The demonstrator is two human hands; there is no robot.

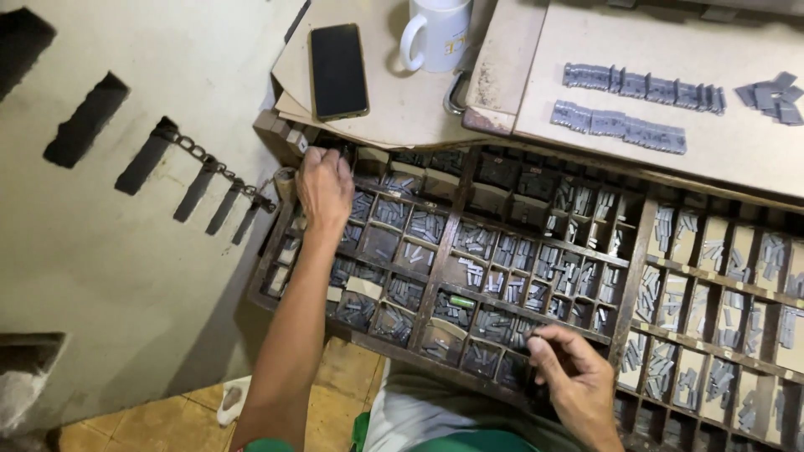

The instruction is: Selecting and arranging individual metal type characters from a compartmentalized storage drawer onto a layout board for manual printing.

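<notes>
Flanking hands (pixel 325 188): phone (pixel 338 71), mug (pixel 437 33)

Dull metal type (pixel 502 251) — worn wooden case (pixel 448 230)

One wooden type case (pixel 638 251), many compartments, metal sorts beyond counting. One phone (pixel 337 70). One white mug (pixel 437 33). Two rows of set type (pixel 641 84). Two hands: left hand (pixel 325 188), right hand (pixel 574 374).

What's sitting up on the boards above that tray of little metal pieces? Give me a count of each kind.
Phone, black, lying flat: 1
Mug, white: 1
Rows of grey metal type: 2
Loose heap of grey metal type: 1
Total: 5
</notes>
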